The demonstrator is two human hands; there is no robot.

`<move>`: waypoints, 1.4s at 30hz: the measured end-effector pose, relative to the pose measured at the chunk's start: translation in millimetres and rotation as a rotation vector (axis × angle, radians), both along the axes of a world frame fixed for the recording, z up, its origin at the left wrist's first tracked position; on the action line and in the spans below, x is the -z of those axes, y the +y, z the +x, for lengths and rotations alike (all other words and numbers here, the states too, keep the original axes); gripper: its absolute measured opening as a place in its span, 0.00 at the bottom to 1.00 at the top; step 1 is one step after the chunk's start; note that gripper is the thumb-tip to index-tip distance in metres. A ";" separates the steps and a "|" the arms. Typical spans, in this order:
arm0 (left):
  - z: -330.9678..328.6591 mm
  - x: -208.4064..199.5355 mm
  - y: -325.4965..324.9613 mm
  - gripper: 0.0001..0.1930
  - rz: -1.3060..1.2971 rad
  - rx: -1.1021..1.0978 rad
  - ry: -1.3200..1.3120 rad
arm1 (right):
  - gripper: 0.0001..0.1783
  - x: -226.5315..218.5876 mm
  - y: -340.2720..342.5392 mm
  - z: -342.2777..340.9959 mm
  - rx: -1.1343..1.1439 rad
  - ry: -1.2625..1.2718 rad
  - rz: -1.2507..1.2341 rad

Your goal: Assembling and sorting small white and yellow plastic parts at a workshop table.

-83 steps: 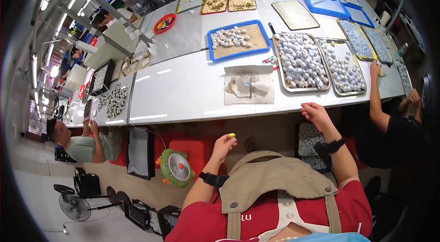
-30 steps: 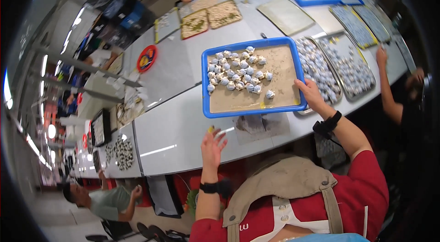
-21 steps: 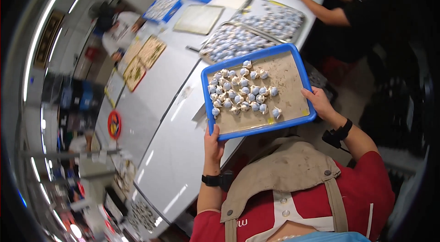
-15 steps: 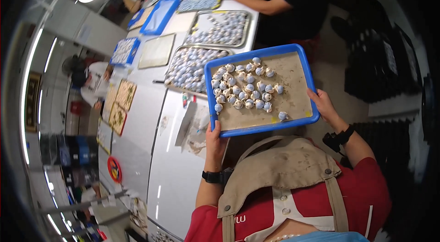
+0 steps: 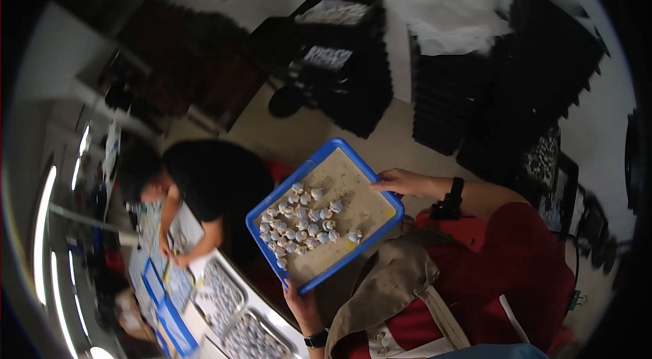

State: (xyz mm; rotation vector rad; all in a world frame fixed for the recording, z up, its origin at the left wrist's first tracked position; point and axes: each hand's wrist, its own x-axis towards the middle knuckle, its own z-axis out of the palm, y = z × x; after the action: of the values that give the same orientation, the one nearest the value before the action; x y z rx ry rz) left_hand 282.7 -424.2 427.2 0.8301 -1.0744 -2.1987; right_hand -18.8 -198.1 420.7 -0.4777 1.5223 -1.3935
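Observation:
Both my hands carry a rectangular blue-rimmed tray [image 5: 314,287] in front of my body. Its bottom is tan and speckled with bits of dirt. Several small blue-and-cream round figurines [image 5: 302,222] stand grouped toward its left side, and one sits apart near the near edge. My left hand [image 5: 299,303] grips the near left corner, thumb over the rim. My right hand [image 5: 399,182] holds the right rim near the far corner, its fingers partly hidden below the tray.
Left of the tray a person in black [image 5: 214,179] works at a white table. On it lie metal trays [image 5: 257,333] full of similar pieces and blue trays [image 5: 178,332]. Stacks of black crates [image 5: 445,104] stand ahead and to the right, some topped with pieces. Floor [image 5: 401,124] shows between.
My view and body have turned right, away from the table toward the black crates. The tray, still in both hands, now appears tilted and further left, and the table has shifted to the lower left.

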 end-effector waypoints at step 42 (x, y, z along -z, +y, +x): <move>-242.3 57.8 -91.9 0.17 0.252 0.936 -0.185 | 0.21 -241.8 204.0 85.5 1.474 0.463 -0.441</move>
State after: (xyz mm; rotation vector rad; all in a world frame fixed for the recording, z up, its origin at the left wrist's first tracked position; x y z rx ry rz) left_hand 40.4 -516.1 369.4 0.7160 -1.5033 -3.1238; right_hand 66.7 5.9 662.5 0.2237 2.0133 -2.9274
